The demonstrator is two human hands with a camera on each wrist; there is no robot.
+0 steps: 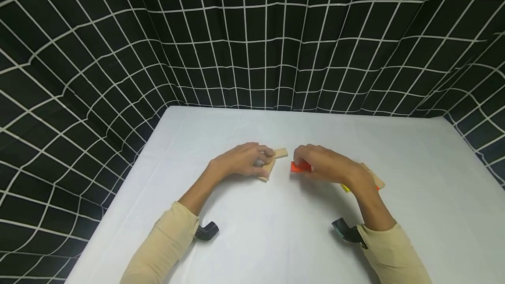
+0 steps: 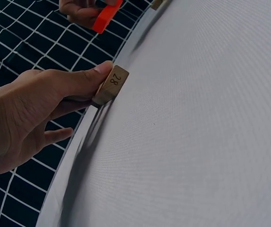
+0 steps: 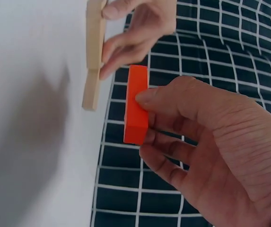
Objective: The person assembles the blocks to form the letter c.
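- Orange-red block (image 3: 136, 104): rectangular bar, plain faces; pinched between the thumb and fingers of the right hand (image 1: 325, 163), clear of the white tabletop (image 1: 252, 240).
- Nearer wooden block (image 1: 268, 169): pale, bare wood, rectangular; number 28 marked in dark figures on the face seen from the left wrist; gripped by the left hand (image 1: 244, 160), slanting away from the person.
- Farther wooden block (image 1: 281, 153): similar pale wood, rectangular; adjoins the nearer block's far end at an angle, pointing rightward; left fingertips at the junction. Contact with the tabletop cannot be confirmed.
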